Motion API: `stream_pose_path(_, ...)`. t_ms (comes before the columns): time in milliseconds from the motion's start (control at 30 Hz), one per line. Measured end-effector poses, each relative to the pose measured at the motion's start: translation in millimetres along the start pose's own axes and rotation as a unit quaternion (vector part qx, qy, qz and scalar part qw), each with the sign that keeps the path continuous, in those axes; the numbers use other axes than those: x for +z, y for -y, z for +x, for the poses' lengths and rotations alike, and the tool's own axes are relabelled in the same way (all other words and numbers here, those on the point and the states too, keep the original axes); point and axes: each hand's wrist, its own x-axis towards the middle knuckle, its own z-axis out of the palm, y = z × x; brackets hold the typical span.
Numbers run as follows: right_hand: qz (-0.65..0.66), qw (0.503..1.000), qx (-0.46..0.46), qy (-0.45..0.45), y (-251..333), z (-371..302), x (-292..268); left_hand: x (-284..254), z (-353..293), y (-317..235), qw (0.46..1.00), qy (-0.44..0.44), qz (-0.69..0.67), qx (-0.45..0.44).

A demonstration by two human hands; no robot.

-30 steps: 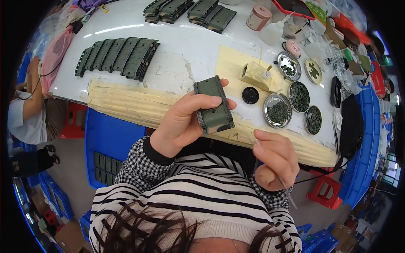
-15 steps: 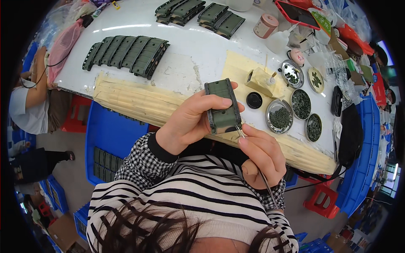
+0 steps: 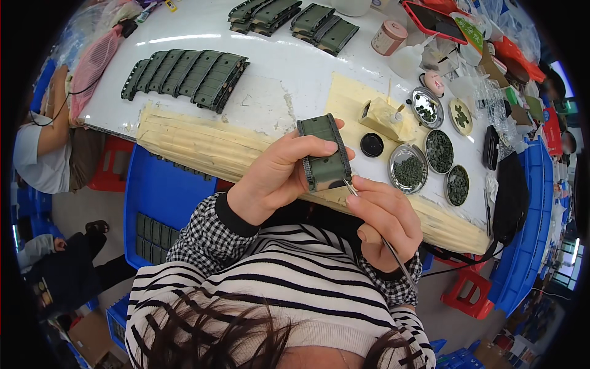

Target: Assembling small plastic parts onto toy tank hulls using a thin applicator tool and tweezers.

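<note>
My left hand (image 3: pixel 270 172) is closed round a green camouflage-painted plastic model piece (image 3: pixel 324 147) with dark ribbed edges, thumb across its face. My right hand (image 3: pixel 393 218) pinches slim metal tweezers (image 3: pixel 391 251), whose tips meet the piece's lower right corner. Whether the tips grip some tiny part is too small to tell. Right of the piece, a round metal dish (image 3: pixel 393 179) holds many tiny green parts. Further dishes of green bits (image 3: pixel 439 150) stand behind and beside it. A black round lid (image 3: pixel 371 145) lies close to the held piece.
Rows of similar green pieces (image 3: pixel 184 80) lie on the white table (image 3: pixel 258 74). Yellow tape lines its front edge (image 3: pixel 203 141). A tape-covered block (image 3: pixel 387 120) holds a thin stick. A pink jar (image 3: pixel 389 37) and squeeze bottle (image 3: pixel 405 60) stand behind. Below left is a blue crate (image 3: pixel 138 190).
My right hand has shifted slightly to the right, the tweezers' tips staying at the piece's corner. My left hand barely moves. At lower left, another person has come further into view.
</note>
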Motion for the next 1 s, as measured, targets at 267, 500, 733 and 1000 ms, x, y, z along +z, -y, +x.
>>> stream_pose_path(267, 0.004, 1.0, -0.02, 0.018, -4.9, 2.0, -3.8, -1.7, 0.7, 1.7, 1.0, 0.003, -0.002, -0.016)
stream_pose_path(500, 0.015, 1.0, 0.001, -0.007, -4.2, -2.1, -0.1, 5.3, -2.4, 5.0, 0.999, -0.033, 0.02, 0.027)
stream_pose_path(733, 0.017, 1.0, -0.004, 0.012, -3.4, 0.6, -3.9, 5.7, -2.9, 4.2, 0.999, -0.03, 0.011, 0.011)
stream_pose_path(1000, 0.026, 1.0, -0.006, 0.014, -5.1, 0.1, -4.3, 4.8, -2.4, 4.9, 0.999, -0.03, 0.009, 0.008)
